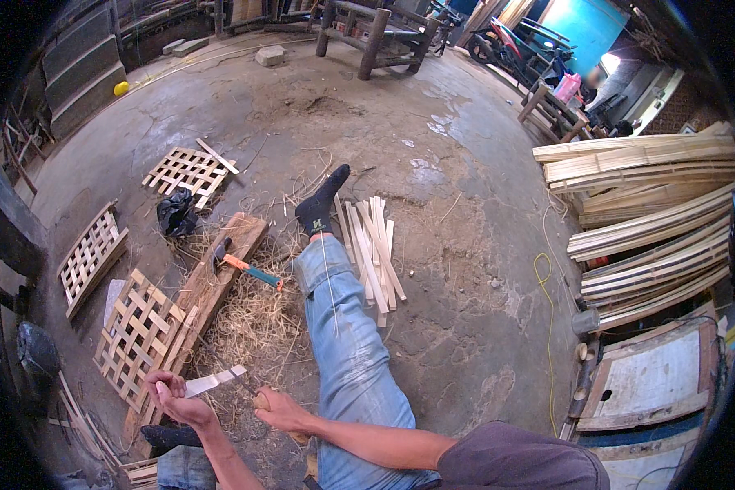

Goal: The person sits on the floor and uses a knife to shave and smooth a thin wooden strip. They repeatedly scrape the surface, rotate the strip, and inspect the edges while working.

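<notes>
- Your left hand pinches the bamboo strip low by your left knee, over the shavings.
- Your right hand is closed around the knife handle; draw the cut steadily, clear of your fingers.
- Woven lattice panel lies just left.

Bare concrete floor strewn with bamboo work.
Woven lattice panels lie upper left, a wooden plank with straw shavings at centre left, cut bamboo strips at centre, stacked slats at right.
</notes>
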`<state>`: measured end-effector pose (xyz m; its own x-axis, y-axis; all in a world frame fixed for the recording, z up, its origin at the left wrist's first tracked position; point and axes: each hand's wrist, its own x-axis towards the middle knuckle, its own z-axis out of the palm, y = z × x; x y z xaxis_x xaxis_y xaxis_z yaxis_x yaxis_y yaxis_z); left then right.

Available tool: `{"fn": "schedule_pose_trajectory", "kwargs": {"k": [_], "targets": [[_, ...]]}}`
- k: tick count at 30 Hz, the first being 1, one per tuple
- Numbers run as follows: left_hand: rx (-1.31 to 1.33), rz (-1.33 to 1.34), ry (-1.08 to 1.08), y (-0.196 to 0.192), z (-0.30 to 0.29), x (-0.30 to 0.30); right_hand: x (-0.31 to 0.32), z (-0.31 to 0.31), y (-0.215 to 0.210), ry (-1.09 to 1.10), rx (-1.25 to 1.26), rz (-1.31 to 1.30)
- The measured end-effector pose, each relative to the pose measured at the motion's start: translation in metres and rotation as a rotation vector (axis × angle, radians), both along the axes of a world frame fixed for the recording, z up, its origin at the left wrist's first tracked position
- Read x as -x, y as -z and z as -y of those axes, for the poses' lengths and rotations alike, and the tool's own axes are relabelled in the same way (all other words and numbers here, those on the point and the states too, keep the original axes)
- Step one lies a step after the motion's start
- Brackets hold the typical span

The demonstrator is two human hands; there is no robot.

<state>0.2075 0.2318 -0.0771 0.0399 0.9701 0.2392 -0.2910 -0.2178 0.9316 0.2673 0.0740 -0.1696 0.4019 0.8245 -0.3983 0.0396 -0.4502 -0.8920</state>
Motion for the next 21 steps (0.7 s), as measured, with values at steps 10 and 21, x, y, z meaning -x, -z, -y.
{"fn": "schedule_pose_trajectory", "kwargs": {"k": [10, 21], "targets": [[0.014, 0.011, -0.008, -0.0036, 0.0032, -0.0050, -0.0008, 0.0006, -0.0019, -0.003, 0.002, -0.027], [0.015, 0.018, 0.009, -0.0022, 0.0029, -0.0021, 0.0010, 0.0004, 0.0004, -0.016, 0.005, -0.033]]}}
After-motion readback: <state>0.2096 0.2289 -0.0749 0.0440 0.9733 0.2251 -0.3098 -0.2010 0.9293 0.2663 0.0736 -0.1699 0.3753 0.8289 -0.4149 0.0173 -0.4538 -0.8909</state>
